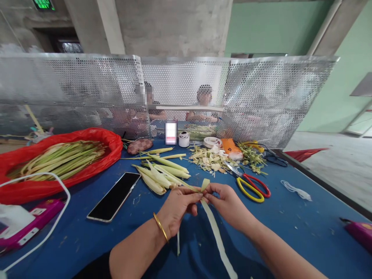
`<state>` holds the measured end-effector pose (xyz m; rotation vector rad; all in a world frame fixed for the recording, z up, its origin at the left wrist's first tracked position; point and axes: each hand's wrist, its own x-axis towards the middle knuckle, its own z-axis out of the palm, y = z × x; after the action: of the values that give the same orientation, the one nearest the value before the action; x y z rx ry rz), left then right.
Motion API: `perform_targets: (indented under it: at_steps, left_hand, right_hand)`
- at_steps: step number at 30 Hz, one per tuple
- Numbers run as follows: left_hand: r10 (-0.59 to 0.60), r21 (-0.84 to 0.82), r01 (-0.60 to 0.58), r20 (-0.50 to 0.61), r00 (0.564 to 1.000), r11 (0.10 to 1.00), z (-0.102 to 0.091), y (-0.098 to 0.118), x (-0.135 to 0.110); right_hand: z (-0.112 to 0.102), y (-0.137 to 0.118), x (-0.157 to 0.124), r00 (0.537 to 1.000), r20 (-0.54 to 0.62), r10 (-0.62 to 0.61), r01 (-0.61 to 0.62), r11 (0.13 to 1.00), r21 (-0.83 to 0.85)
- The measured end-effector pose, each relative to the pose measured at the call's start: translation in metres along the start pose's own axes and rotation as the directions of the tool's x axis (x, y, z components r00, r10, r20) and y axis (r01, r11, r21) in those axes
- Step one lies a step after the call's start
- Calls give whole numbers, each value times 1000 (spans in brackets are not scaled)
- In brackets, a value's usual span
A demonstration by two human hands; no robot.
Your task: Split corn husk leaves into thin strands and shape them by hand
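Observation:
My left hand (183, 200), below a gold bangle, pinches a pale flat leaf strip (216, 232) at the middle of the table's near side. Opposite it, the thumb and fingers of my right hand (221, 195) are closed on the same strip, almost touching the left fingertips. A short end of the strip loops up above the fingers; the long end hangs down towards me. Another thin strip (178, 244) dangles under my left hand. Just beyond the hands lies a pile of pale green husk-like leaves (162, 174). Exactly how the strip is folded is hidden by my fingers.
Scissors (252, 188) lie right of my hands, by leaf scraps (207, 159) and a tape roll (212, 142). To the left are a phone (114, 197), a red bag of stalks (87, 178) and a power strip (35, 223) with a white cable. A perforated metal screen (180, 83) stands behind.

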<state>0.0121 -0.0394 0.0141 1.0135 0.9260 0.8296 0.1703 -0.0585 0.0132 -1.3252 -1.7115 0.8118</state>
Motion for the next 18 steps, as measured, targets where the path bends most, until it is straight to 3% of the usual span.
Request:
perform_targets:
  at_steps: [2,5,8,11,15,18]
  left_hand:
    - [36,52,-34,-44,998,998,0,-1,1]
    - [-24,19,25,-15,1000,1000,-1,0,2]
    - [-121,-47,123,39,992,991,-3,4,1]
    - [-167,-46,170,67,984,984,-3,7,-1]
    - [-149,0,149,27,988,989,0,7,-2]
    - [-172,14,172,33,984,985,2,6,-2]
  right_hand:
    - [3,3,0,1000,-18,17,-18,999,-40]
    - [4,5,1,999,-24,48,-49,999,-20]
    - [-1,3,3,994,69,82,-92,982,165]
    - [-6,-2,3,979,173,112,-176,891,419]
    - [-4,-6,0,977,171,128,-205,780,591]
    - [0,-5,-1,980,109,165,-198,784,589]
